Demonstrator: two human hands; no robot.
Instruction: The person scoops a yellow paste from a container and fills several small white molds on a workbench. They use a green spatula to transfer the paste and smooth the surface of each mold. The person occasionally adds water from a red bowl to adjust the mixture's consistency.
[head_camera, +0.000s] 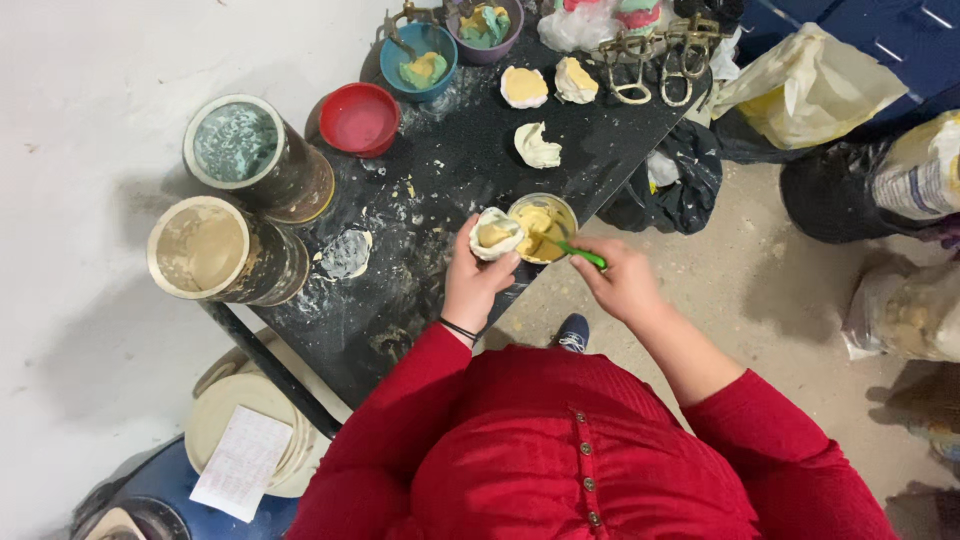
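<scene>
Standing at the black table (470, 150): two large paint-caked tins (215, 255) sit at its left edge, a red bowl (358, 118) further in. Left hand (475, 275) cups a small white mould (496, 233), fingers closed round it, held at the near edge just beside a small tin (543, 227) of yellow paste. Right hand (622, 280) pinches a green-handled tool (582, 253), tip in that tin. Risk: the tin sits at the very edge; a hard scoop could tip it off.

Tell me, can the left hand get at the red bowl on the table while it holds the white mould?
Probably not now. The left hand is full with the white mould. The way to the red bowl looks open across the black table.
</scene>
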